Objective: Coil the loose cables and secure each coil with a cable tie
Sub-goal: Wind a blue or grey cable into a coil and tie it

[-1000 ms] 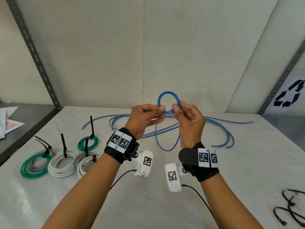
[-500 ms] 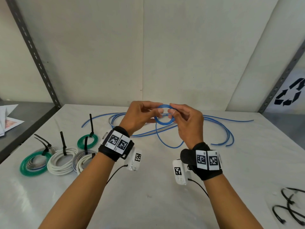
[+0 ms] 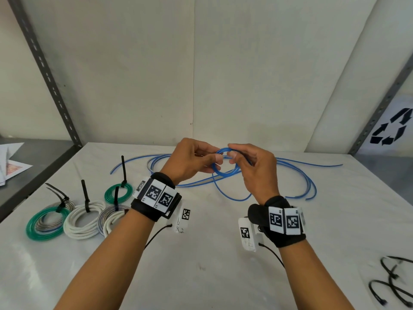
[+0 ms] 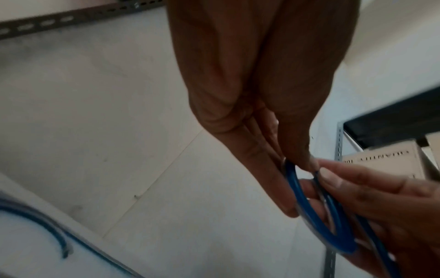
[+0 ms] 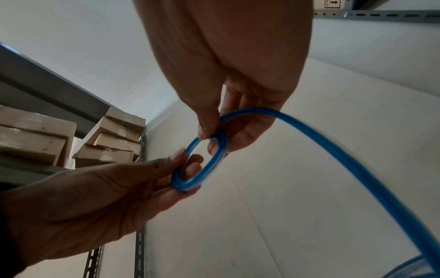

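A blue cable is wound into a small coil held above the white table at its far middle. My left hand pinches the coil's left side between thumb and fingers. My right hand pinches its right side. The cable's loose length trails over the table behind and to the right. Loose black cable ties lie at the table's near right edge.
Several tied coils, green, white and grey-green, lie at the left with black tie tails sticking up. A metal shelf post rises at the left. Cardboard boxes sit on a side shelf.
Both hands have lowered the coil from upright in front of the wall toward the table and tipped it flatter. The trailing cable loop has shifted with it.
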### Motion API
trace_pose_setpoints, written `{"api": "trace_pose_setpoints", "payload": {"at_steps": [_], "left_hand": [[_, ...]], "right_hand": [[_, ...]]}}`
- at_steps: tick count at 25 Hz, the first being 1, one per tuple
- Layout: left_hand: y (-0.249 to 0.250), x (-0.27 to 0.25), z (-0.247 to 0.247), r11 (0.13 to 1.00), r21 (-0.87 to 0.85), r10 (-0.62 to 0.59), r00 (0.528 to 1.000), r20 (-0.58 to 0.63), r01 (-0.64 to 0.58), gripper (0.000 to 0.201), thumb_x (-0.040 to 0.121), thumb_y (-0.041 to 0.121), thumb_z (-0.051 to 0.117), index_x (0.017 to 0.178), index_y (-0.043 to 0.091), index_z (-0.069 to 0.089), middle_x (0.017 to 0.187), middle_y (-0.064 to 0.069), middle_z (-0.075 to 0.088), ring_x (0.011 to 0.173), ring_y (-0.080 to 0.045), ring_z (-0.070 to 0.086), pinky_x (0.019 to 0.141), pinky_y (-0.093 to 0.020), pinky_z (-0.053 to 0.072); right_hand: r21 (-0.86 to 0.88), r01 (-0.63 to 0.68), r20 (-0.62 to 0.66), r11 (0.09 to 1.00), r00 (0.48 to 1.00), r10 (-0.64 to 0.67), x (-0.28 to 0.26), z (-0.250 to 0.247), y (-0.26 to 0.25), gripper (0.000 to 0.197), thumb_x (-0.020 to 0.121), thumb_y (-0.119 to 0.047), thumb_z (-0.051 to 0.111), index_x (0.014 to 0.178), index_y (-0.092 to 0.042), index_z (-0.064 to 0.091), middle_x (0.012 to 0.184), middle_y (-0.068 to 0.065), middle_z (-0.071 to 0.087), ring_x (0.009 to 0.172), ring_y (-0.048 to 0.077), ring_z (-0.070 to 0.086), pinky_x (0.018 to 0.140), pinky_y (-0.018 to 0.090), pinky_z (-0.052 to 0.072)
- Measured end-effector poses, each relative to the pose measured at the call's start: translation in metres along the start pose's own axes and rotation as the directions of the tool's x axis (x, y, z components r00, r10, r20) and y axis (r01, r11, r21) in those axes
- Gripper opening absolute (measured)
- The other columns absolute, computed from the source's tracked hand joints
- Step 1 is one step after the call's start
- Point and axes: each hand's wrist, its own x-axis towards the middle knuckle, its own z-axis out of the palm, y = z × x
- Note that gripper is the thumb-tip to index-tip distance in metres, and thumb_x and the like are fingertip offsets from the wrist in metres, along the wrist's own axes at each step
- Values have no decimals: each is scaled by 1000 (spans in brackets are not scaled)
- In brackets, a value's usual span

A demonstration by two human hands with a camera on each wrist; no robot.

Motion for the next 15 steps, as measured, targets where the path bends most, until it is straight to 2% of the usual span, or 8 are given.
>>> {"api": "trace_pose_setpoints", "payload": {"at_steps": [4,9,12,15], "left_hand": [[3,-1,-2,987,-158,-4,995,-100,-12,22,91,11,72,106,-5,72,89,-21,76,85,-34,75,79,-42,63],[2,0,-1,923,-383,-64,974,-218,-25,27,93,13,69,111,-7,69,93,-18,75,86,-28,76,74,-32,62],[4,2,8,871,-491,-88,970,-227,-36,27,94,11,67,113,-7,68,93,-15,75,87,-25,75,77,-32,62],[5,1,11,902,-432,-81,983,-166,1,25,93,12,68,112,-4,70,96,-17,76,90,-27,75,79,-33,62]], "right_hand": [[121,-47,-91,992,994,58,0,0,-4,13,94,-16,70,107,-13,70,90,4,77,83,17,75,71,33,60],[335,-125,-145,934,973,182,-2,8,-10,13,96,-13,67,106,-5,68,93,10,77,83,23,76,63,34,62],[455,-135,-136,880,966,219,-6,16,-15,17,94,-10,68,111,-8,66,99,12,77,90,23,76,64,32,62],[463,-110,-187,880,958,218,-5,15,-12,20,96,-9,66,116,-7,67,98,11,77,89,22,75,62,28,59]]}}
